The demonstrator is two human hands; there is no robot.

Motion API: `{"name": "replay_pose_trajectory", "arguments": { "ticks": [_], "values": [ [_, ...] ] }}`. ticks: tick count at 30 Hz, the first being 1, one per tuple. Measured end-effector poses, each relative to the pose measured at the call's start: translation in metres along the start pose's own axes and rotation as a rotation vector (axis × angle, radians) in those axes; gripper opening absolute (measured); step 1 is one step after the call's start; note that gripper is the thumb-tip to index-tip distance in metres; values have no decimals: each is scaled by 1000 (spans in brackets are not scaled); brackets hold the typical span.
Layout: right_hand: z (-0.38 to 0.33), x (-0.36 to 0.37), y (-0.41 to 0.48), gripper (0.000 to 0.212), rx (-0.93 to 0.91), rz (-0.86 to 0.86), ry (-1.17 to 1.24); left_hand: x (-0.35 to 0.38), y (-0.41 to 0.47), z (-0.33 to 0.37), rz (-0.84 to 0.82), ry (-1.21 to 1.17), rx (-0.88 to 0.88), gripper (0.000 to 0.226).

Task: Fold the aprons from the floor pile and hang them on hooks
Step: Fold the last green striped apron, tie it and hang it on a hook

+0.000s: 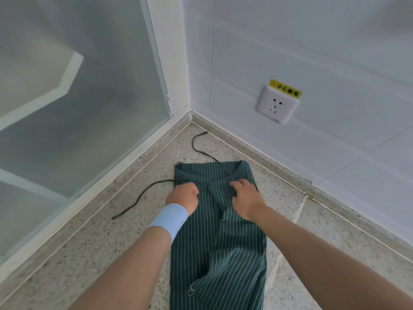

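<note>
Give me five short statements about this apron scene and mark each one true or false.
1. The apron lies on the floor. True.
2. The apron is plain red. False: it is dark green with thin pale stripes.
3. A blue wristband sits just behind the left hand. True.
4. A plug is in the wall socket. False: nothing is plugged in.
5. The right hand is lifted clear of the apron. False: it rests on the cloth.
</note>
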State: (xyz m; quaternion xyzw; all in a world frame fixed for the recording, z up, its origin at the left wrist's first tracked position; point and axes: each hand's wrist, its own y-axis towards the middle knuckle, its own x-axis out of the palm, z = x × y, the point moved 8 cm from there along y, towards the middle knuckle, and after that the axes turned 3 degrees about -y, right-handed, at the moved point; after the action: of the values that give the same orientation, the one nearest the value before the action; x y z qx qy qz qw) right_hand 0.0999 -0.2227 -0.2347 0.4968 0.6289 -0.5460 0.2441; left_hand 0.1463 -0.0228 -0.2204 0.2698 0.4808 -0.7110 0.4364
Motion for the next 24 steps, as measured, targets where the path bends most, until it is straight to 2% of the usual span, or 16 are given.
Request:
{"name": "replay_pose_trajectory", "arguments": {
  "ticks": [3, 7, 11, 14, 16, 18, 20, 22, 24],
  "values": [
    [9, 7, 3, 52, -21, 25, 142, 46, -1, 22, -197, -117, -74, 35],
    [19, 1, 4, 45, -52, 168, 74, 64, 10, 40, -166, -391, -188, 47],
    [29, -2, 2, 44, -33, 230, 99, 72, 21, 41, -197, -686, -300, 28],
    [32, -4, 0, 44, -43, 274, 143, 65, 27, 40, -127, -932, -269, 22],
    [30, -6, -2, 46, -67, 312, 137, 51, 24, 30, 27, -1072, -292, 18],
    [22, -5, -1, 48, -108, 309, 105, 31, 18, 12, 254, -990, -294, 16],
    [10, 4, 2, 52, -156, 227, 9, 16, 10, -7, 379, -869, -287, 17],
    [1, 17, 6, 56, -175, 112, -122, 21, 10, -25, 306, -790, -321, 14],
    [-3, 28, 8, 60, -163, 24, -239, 39, 8, -42, 81, -775, -389, 29]
  ]
}}
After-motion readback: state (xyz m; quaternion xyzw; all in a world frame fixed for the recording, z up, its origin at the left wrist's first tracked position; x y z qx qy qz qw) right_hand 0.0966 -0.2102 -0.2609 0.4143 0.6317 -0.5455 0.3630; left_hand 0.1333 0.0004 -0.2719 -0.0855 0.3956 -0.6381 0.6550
